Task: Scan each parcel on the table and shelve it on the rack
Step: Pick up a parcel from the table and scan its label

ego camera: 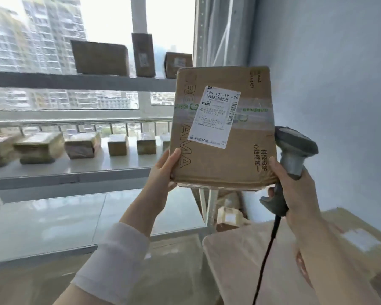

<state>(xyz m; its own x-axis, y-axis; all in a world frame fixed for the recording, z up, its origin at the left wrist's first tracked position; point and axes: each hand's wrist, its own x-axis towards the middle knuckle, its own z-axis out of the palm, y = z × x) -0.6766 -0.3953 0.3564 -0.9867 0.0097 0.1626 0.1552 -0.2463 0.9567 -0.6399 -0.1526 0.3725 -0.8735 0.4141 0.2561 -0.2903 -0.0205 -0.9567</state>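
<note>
Rack (75,83) at 9 o'clock. Left hand (163,170) grips stiff, probably light parcel (224,164) at 7 o'clock corner; right hand (295,194) grips scanner (295,146).

Daylight is streaming in through a wide window (110,16) that is filling the left of the view, washing the sky out to white. Beyond the glass, pale tower blocks (42,34) are standing in haze. A white window post (139,14) is running up the middle, and a metal railing (75,122) is crossing the lower pane. On the right, a plain blue-grey wall (328,73) is catching soft light. The grey metal rack (75,81) is standing in front of the glass, its glossy levels reflecting the brightness. A pale wooden surface (240,260) is showing at lower right, beside a blurred tan floor (26,285).
</note>
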